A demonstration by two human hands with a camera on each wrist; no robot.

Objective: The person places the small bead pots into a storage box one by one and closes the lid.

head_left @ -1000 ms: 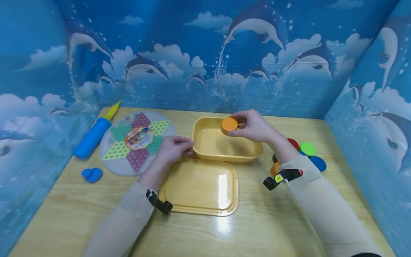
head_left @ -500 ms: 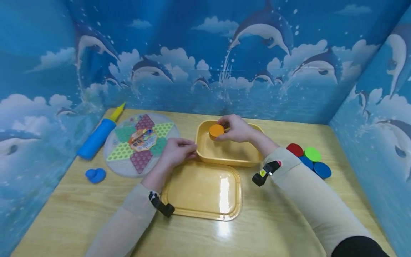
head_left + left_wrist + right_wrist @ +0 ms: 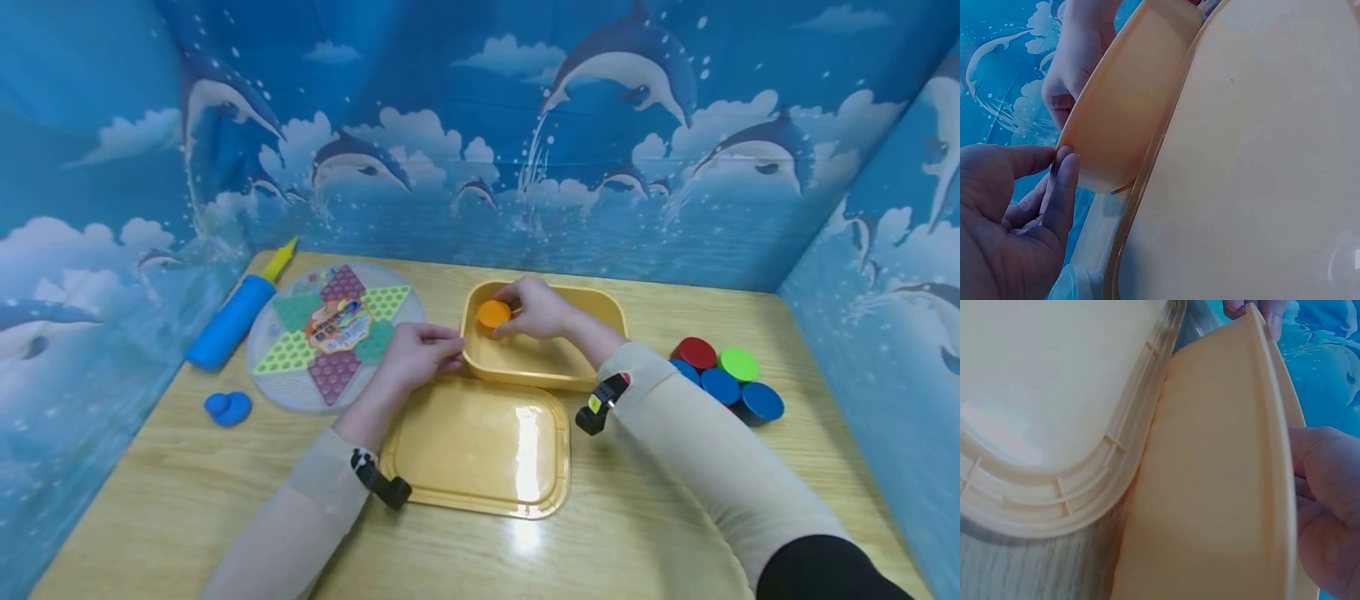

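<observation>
A yellow plastic box stands toward the back of the table. Thumb and fingers of my left hand pinch its left rim, as the left wrist view also shows at the box wall. Inside the box, near its left end, my right hand grips a short orange cylinder by its right side. In the right wrist view the box wall hides my right fingertips and the cylinder. Just in front of the box lies its matching yellow lid.
Blue, red and green cylinders cluster at the right, partly behind my right sleeve. On the left lie a round star-patterned game board, a blue pump with a yellow tip and a small blue object. A dolphin-print cloth surrounds the table.
My right hand has moved left and down into the box with the orange cylinder. More of the cylinders on the right now show. My left hand stays at the rim.
</observation>
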